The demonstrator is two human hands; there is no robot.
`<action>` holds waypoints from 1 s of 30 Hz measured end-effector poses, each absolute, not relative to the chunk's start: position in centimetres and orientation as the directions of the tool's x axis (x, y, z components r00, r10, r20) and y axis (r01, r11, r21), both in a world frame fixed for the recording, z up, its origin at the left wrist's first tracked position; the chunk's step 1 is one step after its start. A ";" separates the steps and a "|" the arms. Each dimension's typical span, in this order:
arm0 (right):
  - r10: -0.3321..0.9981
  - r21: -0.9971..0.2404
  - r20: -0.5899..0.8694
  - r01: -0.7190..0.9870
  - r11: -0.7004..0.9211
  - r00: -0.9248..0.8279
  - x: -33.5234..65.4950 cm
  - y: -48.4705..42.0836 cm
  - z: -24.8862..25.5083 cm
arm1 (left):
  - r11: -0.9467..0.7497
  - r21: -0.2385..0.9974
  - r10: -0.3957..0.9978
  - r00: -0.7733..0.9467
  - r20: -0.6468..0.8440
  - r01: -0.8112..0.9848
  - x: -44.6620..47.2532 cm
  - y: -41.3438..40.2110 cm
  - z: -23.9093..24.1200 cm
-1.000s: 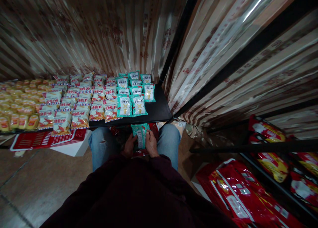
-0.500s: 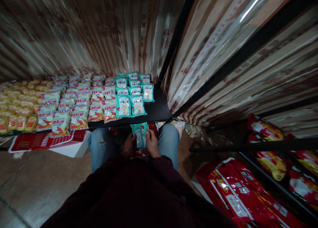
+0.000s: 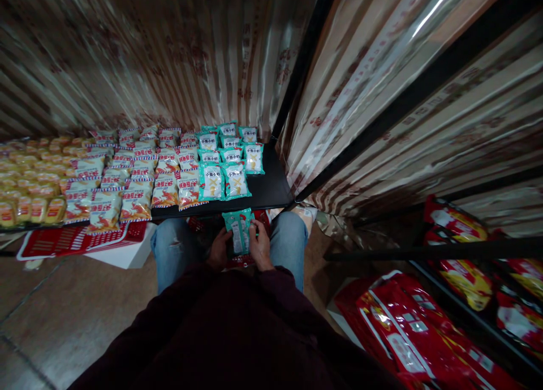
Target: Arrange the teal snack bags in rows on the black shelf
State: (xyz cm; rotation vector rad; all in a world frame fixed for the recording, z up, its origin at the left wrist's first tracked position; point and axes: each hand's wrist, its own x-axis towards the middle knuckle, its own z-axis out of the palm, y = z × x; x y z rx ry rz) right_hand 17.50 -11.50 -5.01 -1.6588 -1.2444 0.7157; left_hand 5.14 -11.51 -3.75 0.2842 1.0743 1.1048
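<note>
Between my knees, below the shelf's front edge, a teal snack bag [image 3: 241,234] is held with its printed back facing up. My left hand [image 3: 219,247] grips its left side, and my right hand [image 3: 260,245] pinches its right side with the thumb on top. Just beyond, several teal snack bags [image 3: 236,180] of the same kind lie in overlapping rows on the black shelf [image 3: 271,189]. To their left are rows of white and orange snack bags [image 3: 164,189] with striped edges. Part of a red basket [image 3: 242,261] shows beneath the held bag.
Small yellow packs [image 3: 25,180] fill the shelf's left end. Under it a red basket [image 3: 80,240] rests on a white box [image 3: 127,253]. Black posts [image 3: 301,61] and striped curtains rise behind. Large red bags [image 3: 407,322] lie at the lower right, beside a rack of red and yellow bags [image 3: 466,277].
Almost nothing differs. Both hands keep the teal snack bag in the same place, and the view has shifted very slightly.
</note>
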 end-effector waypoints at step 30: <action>0.997 -0.925 -0.017 0.378 -0.044 0.074 17.4 -12.5 -4.5 | 0.391 0.896 0.899 -0.121 -0.421 -0.208 4.9 -11.6 -2.5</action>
